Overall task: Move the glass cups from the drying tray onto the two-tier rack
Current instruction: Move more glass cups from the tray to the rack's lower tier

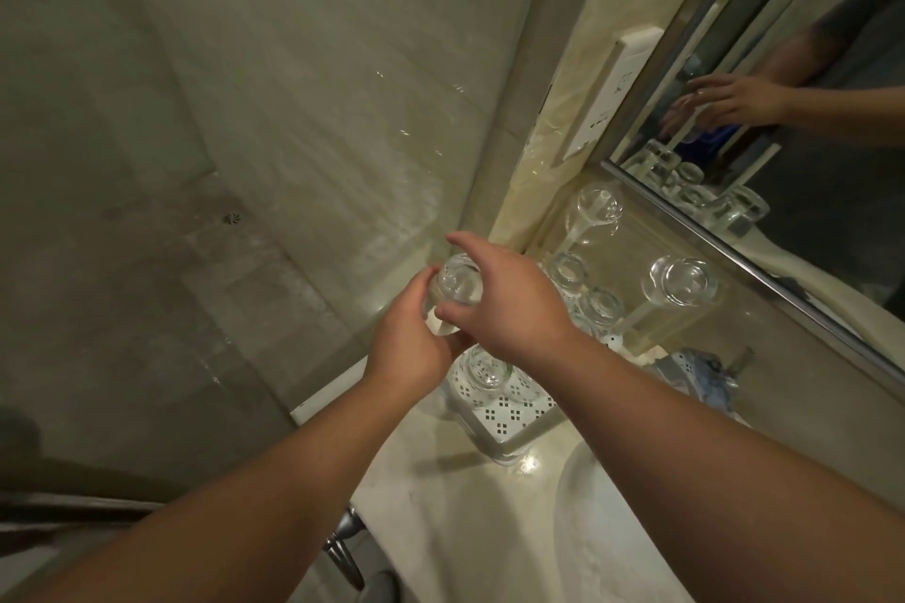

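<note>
Over a bathroom counter (pixel 440 495), a person's two hands meet around one glass cup (pixel 453 291), held in the air above the near-left end of the white perforated drying tray (pixel 509 416). The left hand (pixel 411 348) wraps the cup from below and the left, fingers curled round its wall; the right hand (pixel 504 294) comes in from the right, thumb pressed against the near side of the glass and index finger stretched out past its top — a loose, half-spread hold, not a clamp. The cup appears tipped, its long axis running roughly away from the camera, one round end facing up toward the lens; which end is the mouth cannot be told.

The relation that matters — the clear two-tier rack (pixel 680 309) stands to the right of the hands and farther back, against the mirror (pixel 783 113). Two cups (pixel 683 282) already sit on its upper level, others lower down. One cup (pixel 487 370) remains on the tray just beneath the hands. The right hand lies nearer the rack, so the carry would most naturally pass to it, moving rightward and back, and the tipped cup will likely need squaring up before it is set down.
</note>
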Action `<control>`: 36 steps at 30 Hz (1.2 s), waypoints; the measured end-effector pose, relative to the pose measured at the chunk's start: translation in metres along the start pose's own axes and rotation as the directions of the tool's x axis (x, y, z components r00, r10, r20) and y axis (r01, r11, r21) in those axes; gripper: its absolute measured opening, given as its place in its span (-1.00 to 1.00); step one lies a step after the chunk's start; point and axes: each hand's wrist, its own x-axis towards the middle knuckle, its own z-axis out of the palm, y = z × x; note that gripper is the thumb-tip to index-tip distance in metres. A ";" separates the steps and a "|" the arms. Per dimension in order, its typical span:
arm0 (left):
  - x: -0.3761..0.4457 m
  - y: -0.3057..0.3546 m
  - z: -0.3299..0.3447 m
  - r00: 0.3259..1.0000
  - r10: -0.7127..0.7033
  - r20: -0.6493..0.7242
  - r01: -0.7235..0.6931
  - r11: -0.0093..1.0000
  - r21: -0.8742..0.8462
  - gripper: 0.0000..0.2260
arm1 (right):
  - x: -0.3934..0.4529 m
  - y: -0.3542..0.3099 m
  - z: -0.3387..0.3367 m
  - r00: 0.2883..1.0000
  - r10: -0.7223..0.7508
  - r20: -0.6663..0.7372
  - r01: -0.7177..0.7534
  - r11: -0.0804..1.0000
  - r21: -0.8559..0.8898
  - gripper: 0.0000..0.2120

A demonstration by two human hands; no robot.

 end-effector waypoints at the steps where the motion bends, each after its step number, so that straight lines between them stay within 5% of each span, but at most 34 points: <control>1: -0.001 0.001 -0.001 1.000 0.010 -0.007 -0.010 1.000 -0.005 -0.31 | -0.001 0.000 -0.002 1.000 0.000 -0.014 0.000 1.000 0.009 -0.27; 10: -0.012 0.047 -0.014 0.989 0.141 -0.046 -0.142 0.990 -0.021 -0.15 | -0.024 -0.007 -0.035 0.974 0.049 -0.220 0.003 0.973 0.230 -0.33; 20: -0.047 0.107 -0.007 0.960 0.271 0.075 -0.243 0.933 -0.264 -0.16 | -0.078 -0.006 -0.089 0.913 0.340 -0.226 -0.112 0.742 0.661 -0.45; 23: -0.063 0.121 0.004 0.973 0.203 0.114 -0.142 0.905 -0.401 -0.07 | -0.099 -0.002 -0.099 0.875 0.456 -0.166 -0.142 0.568 0.811 -0.53; 30: -0.097 0.143 0.040 0.940 0.054 0.336 0.159 0.803 -0.574 0.05 | -0.141 0.006 -0.113 0.863 0.429 0.267 -0.213 -0.170 0.962 -0.54; 33: -0.109 0.152 0.053 0.923 0.052 0.382 0.200 0.784 -0.588 0.03 | -0.155 0.008 -0.110 0.868 0.330 0.371 -0.263 -0.327 0.908 -0.63; 36: -0.118 0.157 0.063 0.940 0.040 0.338 0.177 0.791 -0.585 -0.14 | -0.164 0.011 -0.107 0.870 0.277 0.409 -0.303 -0.355 0.884 -0.56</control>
